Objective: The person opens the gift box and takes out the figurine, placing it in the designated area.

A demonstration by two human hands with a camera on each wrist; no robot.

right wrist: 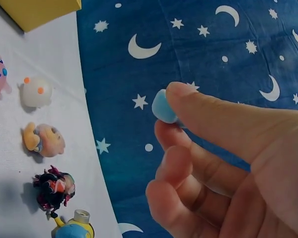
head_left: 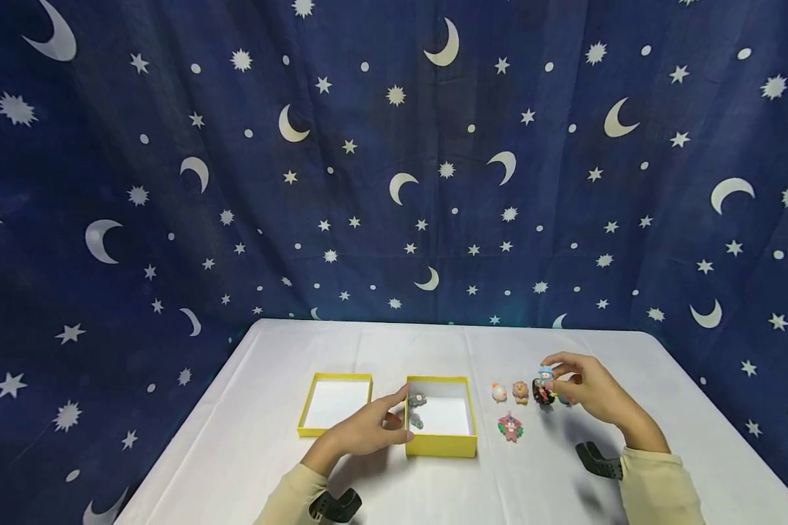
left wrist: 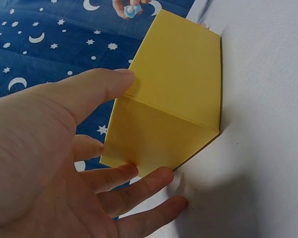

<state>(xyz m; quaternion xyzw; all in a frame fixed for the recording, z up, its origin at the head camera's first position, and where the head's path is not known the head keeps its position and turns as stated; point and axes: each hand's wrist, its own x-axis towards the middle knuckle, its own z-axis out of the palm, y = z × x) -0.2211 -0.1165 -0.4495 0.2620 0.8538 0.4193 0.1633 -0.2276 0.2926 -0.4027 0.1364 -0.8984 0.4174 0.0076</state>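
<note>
My left hand holds the yellow box at its left end, the thumb on the near wall and the forefinger at the far left corner. Its other fingers spread loosely beside the left wall. Two small grey figurines lie inside, at the left. Raised over the table at the right, my right hand pinches a small light-blue figurine between thumb and forefinger. Under this hand, a dark figurine and a yellow-and-blue figurine stand on the cloth, the latter partly hidden in the head view.
A shallow yellow-rimmed lid lies left of the box. Between box and right hand are a white figurine, a brown figurine and, nearer, a pink figurine. Behind the white table hangs a blue star-and-moon curtain.
</note>
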